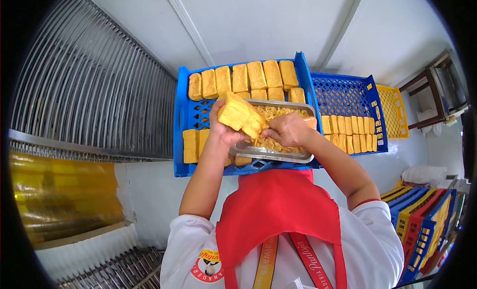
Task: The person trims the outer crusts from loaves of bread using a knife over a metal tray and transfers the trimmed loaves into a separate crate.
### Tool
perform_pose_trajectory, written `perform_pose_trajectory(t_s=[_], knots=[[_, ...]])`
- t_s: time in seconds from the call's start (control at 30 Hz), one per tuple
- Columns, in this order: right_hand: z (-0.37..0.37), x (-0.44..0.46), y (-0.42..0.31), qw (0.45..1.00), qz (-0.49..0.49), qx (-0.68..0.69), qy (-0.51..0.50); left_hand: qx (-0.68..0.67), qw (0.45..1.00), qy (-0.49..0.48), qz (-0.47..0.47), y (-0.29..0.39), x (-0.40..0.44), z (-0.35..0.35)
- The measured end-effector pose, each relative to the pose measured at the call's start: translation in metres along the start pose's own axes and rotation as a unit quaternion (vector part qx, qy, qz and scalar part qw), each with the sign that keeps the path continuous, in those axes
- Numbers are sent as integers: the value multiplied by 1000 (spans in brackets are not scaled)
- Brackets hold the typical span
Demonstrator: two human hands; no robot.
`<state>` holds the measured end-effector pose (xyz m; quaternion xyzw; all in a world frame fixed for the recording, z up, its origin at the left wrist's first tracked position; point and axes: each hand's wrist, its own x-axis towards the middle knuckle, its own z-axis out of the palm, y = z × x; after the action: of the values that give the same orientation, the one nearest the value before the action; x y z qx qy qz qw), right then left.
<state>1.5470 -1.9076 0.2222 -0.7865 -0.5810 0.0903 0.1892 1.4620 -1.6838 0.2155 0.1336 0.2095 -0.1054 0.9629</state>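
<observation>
My left hand is wrapped around a yellow block-shaped loaf, tilted over the left end of a metal tray. Closed fingers of my right hand meet the loaf's lower right end; what they grip is hidden. Thin yellow shavings fill much of the tray. By the heel of my right hand shows a smooth orange piece, partly covered. The tray rests on a blue crate, where similar loaves stand in a row at the back and more lie at front left.
A second blue crate with small yellow loaves adjoins on the right, then a yellow crate. Metal racks stand on the left. Stacked coloured crates are at lower right. A white wall rises behind.
</observation>
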Motion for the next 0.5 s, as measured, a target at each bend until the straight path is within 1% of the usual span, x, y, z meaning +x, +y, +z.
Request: perform_pose_trajectory(t_s=[0.03, 0.07, 0.1, 0.13, 0.17, 0.23, 0.27, 0.3, 0.33, 0.4, 0.43, 0.5], knots=[[-1, 0, 1, 998, 36, 24, 41, 1, 1000, 0, 2, -1, -1, 0], [-3, 2, 2, 993, 72, 48, 83, -29, 999, -24, 27, -4, -1, 2], [-4, 2, 0, 993, 72, 47, 86, -59, 996, -49, 49, -7, -1, 2], [-8, 0, -5, 986, 108, 68, 105, -69, 988, -129, 52, -12, -3, 1], [-11, 0, -9, 978, 146, 89, 123, -68, 988, -132, 49, -17, -3, 2], [-9, 3, -11, 974, 164, 87, 129, -67, 988, -80, 112, -29, -2, 5], [-6, 4, -11, 972, 161, 85, 149, -103, 980, -124, 120, -31, 7, -2], [-4, 5, -11, 970, 157, 83, 168, -103, 980, -123, 117, -34, 8, -5], [-4, 5, -12, 969, 159, 83, 168, -114, 980, -105, 122, -37, 4, 0], [-3, 4, -15, 974, 155, 129, 104, -126, 980, -86, 125, -39, 4, -2], [-1, 4, -15, 974, 156, 129, 104, -141, 978, -74, 135, -39, 7, -5], [8, 4, -15, 978, 139, 78, 136, -158, 975, -61, 145, -38, 12, -12]])
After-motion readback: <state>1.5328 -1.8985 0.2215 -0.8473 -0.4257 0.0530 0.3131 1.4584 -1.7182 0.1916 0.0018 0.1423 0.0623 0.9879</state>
